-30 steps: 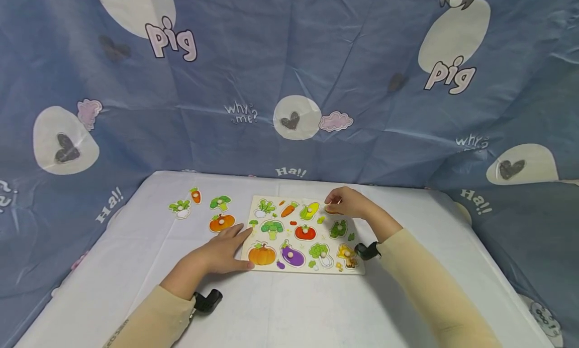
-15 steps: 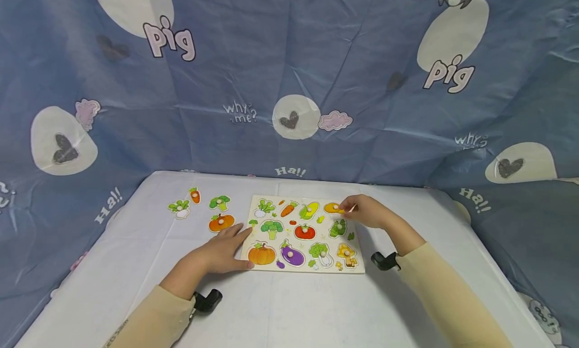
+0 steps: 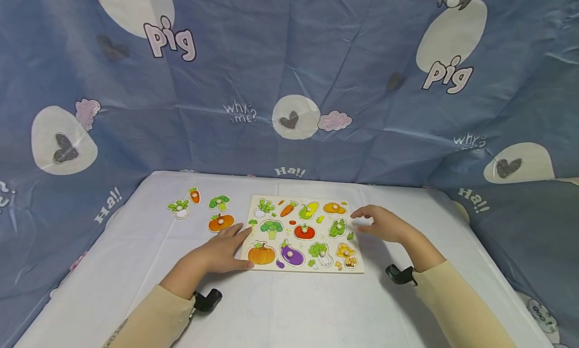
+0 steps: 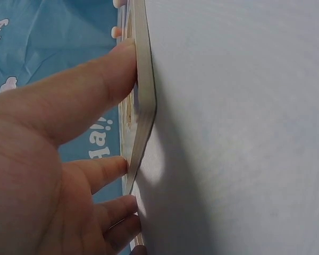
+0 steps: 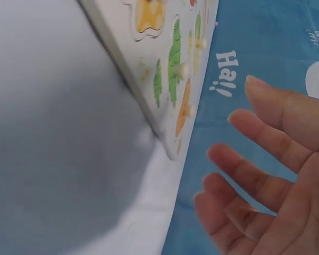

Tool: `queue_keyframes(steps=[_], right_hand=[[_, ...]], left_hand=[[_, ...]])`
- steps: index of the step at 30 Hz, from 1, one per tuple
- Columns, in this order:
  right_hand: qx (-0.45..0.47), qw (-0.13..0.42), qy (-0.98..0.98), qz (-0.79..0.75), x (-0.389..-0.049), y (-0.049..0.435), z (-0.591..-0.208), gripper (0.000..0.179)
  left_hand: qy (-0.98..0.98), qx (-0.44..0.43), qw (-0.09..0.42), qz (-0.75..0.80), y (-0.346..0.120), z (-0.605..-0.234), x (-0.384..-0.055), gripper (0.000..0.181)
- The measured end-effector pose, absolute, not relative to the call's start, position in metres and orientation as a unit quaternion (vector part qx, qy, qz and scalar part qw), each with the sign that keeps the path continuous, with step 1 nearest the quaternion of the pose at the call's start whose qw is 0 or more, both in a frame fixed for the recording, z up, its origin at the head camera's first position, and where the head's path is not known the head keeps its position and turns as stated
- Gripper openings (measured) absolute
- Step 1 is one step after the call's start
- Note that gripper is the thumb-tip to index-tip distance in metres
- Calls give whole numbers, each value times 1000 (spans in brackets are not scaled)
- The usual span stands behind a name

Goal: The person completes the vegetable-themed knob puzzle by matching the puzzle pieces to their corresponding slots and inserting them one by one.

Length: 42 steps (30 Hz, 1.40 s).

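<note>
Your left hand rests at the left edge of the puzzle board, fingers spread and relaxed, thumb on the near left corner; the left wrist view shows thumb and fingertips against the board, with none curled round it. Your right hand hovers just off the board's right edge, fingers loosely bent, thumb apart from them, holding nothing. Board lies flat on the white table. Nearest your right fingertips, on the board: the orange knobbed piece in the far right corner and the green knobbed piece nearer you. Also seated: corn, tomato, eggplant, leafy cabbage, mushroom. Left of the board, on the cloth, four loose pieces: radish piece, carrot piece, broccoli piece, and pumpkin piece just beyond your left fingers. Board's left part carries the same four vegetables as flat prints. Blue patterned curtain behind; beige sleeves on both your arms.
</note>
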State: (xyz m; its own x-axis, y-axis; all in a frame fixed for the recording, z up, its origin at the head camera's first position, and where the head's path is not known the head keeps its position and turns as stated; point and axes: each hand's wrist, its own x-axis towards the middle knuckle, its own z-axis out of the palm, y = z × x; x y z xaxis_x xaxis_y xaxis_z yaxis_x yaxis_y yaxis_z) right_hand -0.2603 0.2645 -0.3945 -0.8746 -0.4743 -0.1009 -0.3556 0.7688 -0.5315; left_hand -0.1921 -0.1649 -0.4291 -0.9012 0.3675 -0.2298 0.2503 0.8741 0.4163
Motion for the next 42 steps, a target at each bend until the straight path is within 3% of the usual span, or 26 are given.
queue_keyframes(steps=[12,24,32,42], right_hand=[[-226,139,932,-248,-239,278,-408,53],[-208,165,935,-233,-229,283,-425,81],[-196,176,933,-244,-227,280,-429,88],[-180,186,945,-201,-225,276,-430,84]], left_hand=[[957,159,155,189,-165,-430,-192,94],[957,160,151,190,-166,-435,-194,95],[958,160,145,191,-167,-434,-194,95],[955,145,146,213,-165,-434,-193,95]])
